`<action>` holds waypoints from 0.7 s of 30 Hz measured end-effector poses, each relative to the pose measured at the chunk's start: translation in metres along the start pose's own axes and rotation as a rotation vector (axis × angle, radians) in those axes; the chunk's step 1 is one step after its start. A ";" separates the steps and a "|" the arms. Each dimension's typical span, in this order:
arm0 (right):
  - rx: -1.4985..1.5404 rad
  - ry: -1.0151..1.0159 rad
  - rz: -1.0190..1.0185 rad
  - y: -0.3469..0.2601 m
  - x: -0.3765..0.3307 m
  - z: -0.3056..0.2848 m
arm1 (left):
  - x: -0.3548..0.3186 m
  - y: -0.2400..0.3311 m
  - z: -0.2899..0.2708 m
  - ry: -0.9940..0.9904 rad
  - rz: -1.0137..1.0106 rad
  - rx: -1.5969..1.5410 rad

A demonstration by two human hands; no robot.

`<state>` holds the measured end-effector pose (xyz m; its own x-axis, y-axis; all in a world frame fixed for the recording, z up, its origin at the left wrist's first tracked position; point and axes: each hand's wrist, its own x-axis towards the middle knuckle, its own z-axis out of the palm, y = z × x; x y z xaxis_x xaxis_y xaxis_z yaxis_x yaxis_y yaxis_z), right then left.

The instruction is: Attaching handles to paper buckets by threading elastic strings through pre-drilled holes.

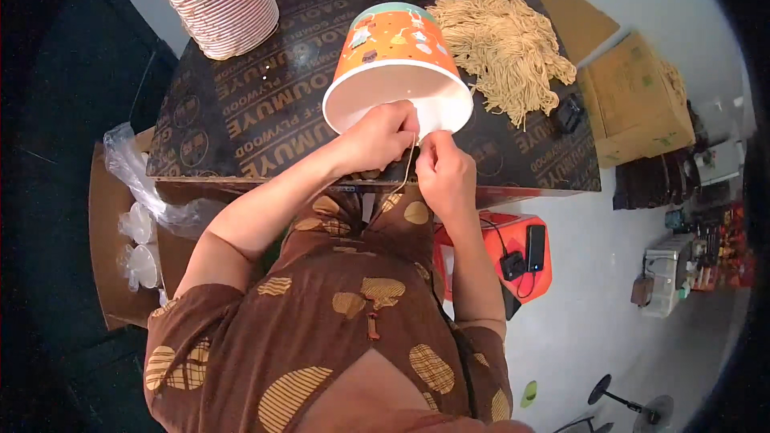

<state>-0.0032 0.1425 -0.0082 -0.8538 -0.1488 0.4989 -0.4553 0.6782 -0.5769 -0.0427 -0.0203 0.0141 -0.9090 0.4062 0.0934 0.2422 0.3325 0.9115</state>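
Head view: dark printed plywood table [265,104].
Tub: orange-and-white paper tub [397,56] is tilting at the table's near edge.
Left hand [377,138]: fingers are curling around its rim.
Right hand [443,172]: fingertips are pinching pale noodle strands [407,167].
Beyond: heap of yellow noodles [505,40].

Small food-packing workspace, makeshift rather than a fitted kitchen. Work surface was a dark plywood sheet [265,104] at centre. At 11 o'clock stood a tall stack of paper cups [220,0]; at 1 o'clock lay a loose heap of dry yellow noodles [505,40]. Cardboard cartons [638,100] sat at 2 o'clock on a bare grey floor [593,305]. Bagged clear plastic lids [140,224] lay at 9 o'clock.
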 end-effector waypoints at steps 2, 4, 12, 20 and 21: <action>0.023 -0.026 -0.021 -0.002 -0.001 -0.002 | -0.001 0.002 -0.002 -0.042 -0.154 -0.137; 0.005 -0.036 -0.055 -0.004 -0.002 -0.003 | -0.001 0.001 -0.003 -0.088 -0.171 -0.198; 0.052 -0.006 -0.144 -0.009 -0.002 -0.009 | -0.001 -0.008 -0.002 -0.035 -0.071 -0.109; 0.020 0.175 -0.101 -0.006 0.003 0.007 | -0.006 -0.014 0.004 0.015 0.105 -0.055; 0.016 0.169 -0.104 -0.006 0.003 0.008 | -0.007 -0.012 0.005 0.034 0.135 -0.023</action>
<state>-0.0051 0.1324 -0.0090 -0.7482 -0.0933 0.6569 -0.5437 0.6536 -0.5265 -0.0370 -0.0228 0.0006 -0.8798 0.4167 0.2288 0.3556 0.2575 0.8985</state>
